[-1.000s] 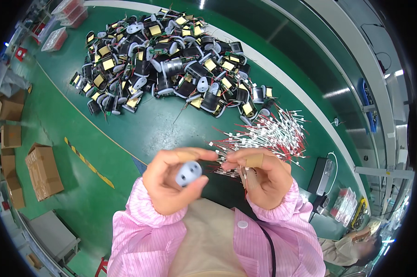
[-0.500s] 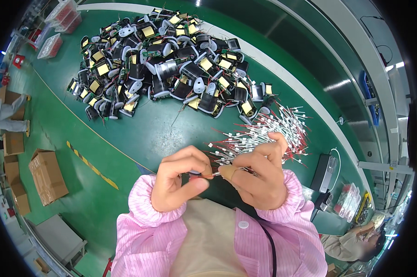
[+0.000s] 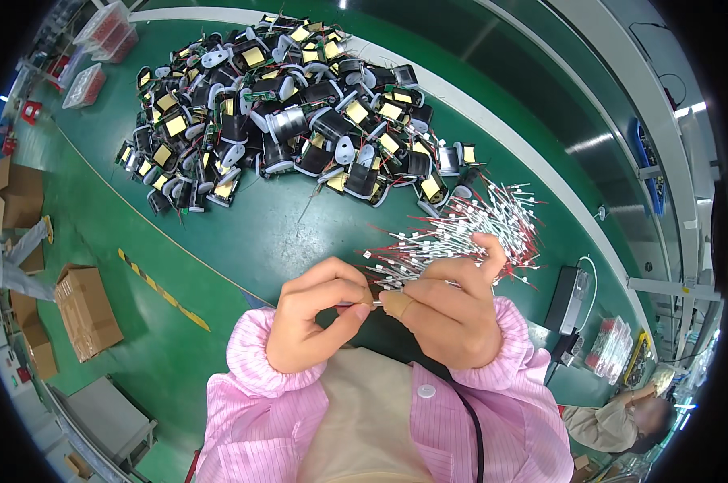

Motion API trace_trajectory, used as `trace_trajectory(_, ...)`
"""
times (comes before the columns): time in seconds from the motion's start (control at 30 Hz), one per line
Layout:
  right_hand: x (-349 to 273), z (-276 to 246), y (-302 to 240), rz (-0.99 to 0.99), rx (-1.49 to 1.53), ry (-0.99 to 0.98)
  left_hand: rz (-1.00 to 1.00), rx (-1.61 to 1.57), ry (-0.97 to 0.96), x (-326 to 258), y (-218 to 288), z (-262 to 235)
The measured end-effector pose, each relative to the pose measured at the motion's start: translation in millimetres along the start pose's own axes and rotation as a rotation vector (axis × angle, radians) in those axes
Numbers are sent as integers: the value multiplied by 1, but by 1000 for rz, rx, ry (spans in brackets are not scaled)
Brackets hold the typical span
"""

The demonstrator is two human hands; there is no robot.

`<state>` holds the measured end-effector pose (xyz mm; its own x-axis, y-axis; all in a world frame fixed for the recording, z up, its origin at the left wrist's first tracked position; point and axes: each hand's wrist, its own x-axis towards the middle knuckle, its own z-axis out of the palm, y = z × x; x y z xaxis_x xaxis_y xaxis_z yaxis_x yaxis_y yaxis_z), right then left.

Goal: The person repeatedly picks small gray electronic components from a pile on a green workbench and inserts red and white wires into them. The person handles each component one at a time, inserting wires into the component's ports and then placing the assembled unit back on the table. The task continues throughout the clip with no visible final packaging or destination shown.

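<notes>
So, from where I stand, both hands are up close together, fingertips nearly meeting. Left hand (image 3: 320,315) is pinched narrow, thumb against forefinger, gripping one end of a slim pale piece (image 3: 376,303). Right hand (image 3: 451,312) pinches the other end, also narrow, with a tan wrap (image 3: 398,304) on one fingertip and another finger raised. Slim piece sits right between the two sets of fingertips; most of it is covered, so I can't tell its full shape. Can't tell either whether anything else is tucked in the left palm.

Just beyond the right hand: a heap of red and white wire leads (image 3: 477,229), spread on the green tabletop (image 3: 291,229). Farther off, ahead of the left hand: a big pile of black cylindrical units (image 3: 287,125), pale grey end caps, yellow pads, bits of green board. Right of the right hand: a black box (image 3: 568,298) with a white cable, then clear plastic packs (image 3: 610,350). Well off to the left hand's left, down on the floor: an open cardboard box (image 3: 88,312) and yellow-black tape (image 3: 164,290). A co-worker (image 3: 614,423) is well right of the right hand.
</notes>
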<state>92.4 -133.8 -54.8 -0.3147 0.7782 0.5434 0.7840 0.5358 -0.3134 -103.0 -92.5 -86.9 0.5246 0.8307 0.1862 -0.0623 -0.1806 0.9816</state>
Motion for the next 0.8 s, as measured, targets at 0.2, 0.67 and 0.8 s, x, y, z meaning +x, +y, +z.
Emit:
trace_trajectory(0.2, 5, -13, 7, 66, 18, -44, 3, -87, 93, -2, 1, -3)
trace_trajectory(0.67, 9, 7, 2, 586, 1111, -161, 103, -51, 234, -6, 8, 13)
trace_trajectory(0.8, 10, 8, -2, 587, 1111, -94, 128, -16, 215, -8, 9, 12)
